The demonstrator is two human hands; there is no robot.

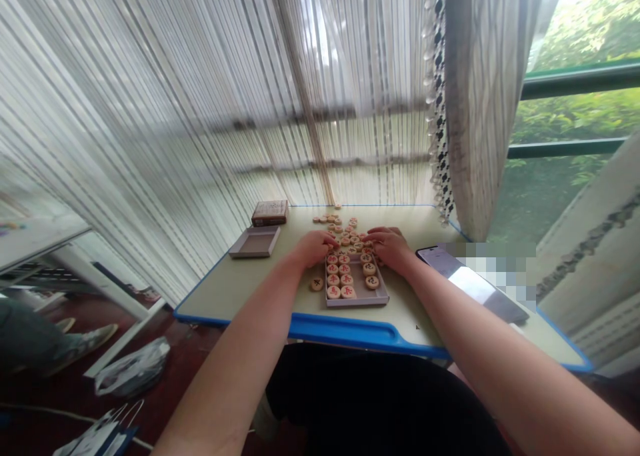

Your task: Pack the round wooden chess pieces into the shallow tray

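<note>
Blue-edged table (225,289) — tray (357,303) holding red-marked, black-marked discs (347,280).

Soft daylight comes through sheer striped curtains (200,63) behind a pale, blue-edged surface (213,286).
At right, an uncovered window (543,179) with green bars (580,83) shows leafy trees (575,119) outside; at left, a white table (50,237) stands on a dark red floor (183,363).

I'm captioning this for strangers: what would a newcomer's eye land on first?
Probably the round character-marked discs in the shallow tray, with the left hand and right hand near its far end. Next, perhaps, the striped curtain behind the blue-edged table, filling the view's upper left.
</note>
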